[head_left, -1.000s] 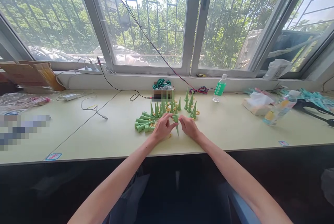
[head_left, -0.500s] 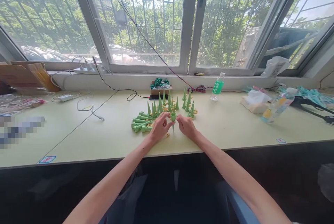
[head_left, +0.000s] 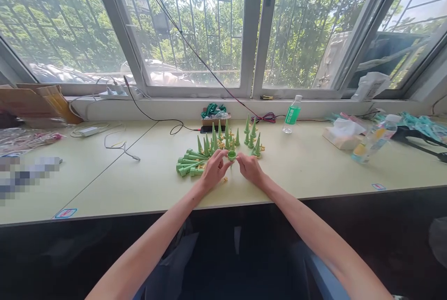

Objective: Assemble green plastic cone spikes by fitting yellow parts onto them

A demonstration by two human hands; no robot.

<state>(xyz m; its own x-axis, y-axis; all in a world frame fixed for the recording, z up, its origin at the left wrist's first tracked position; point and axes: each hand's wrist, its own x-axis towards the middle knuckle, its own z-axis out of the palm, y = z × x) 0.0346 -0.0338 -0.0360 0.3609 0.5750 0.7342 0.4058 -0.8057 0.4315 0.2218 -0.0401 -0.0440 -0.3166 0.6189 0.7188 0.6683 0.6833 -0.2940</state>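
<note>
Near the table's front, my left hand point(head_left: 214, 169) pinches a green cone-shaped piece point(head_left: 232, 155) by its wide cup end, which faces up toward me. My right hand point(head_left: 248, 168) is closed against the cup's right side; whatever its fingertips hold is too small to make out. Several green spikes point(head_left: 213, 138) stand upright behind my hands, some with small yellow parts. More green pieces point(head_left: 185, 167) lie on their sides left of my left hand. A small yellow part point(head_left: 225, 179) rests on the table point(head_left: 293, 169) beside my left wrist.
Behind the spikes are a small box with green material point(head_left: 214, 113) and a black phone point(head_left: 209, 129). A green-labelled bottle point(head_left: 292, 114), a tissue box point(head_left: 342, 139) and another bottle point(head_left: 373, 141) stand to the right. Cables point(head_left: 122, 146) lie left.
The green piece in my left hand has tipped, so its cup opening faces more toward me and less of its point shows. Both hands stay nearly in place.
</note>
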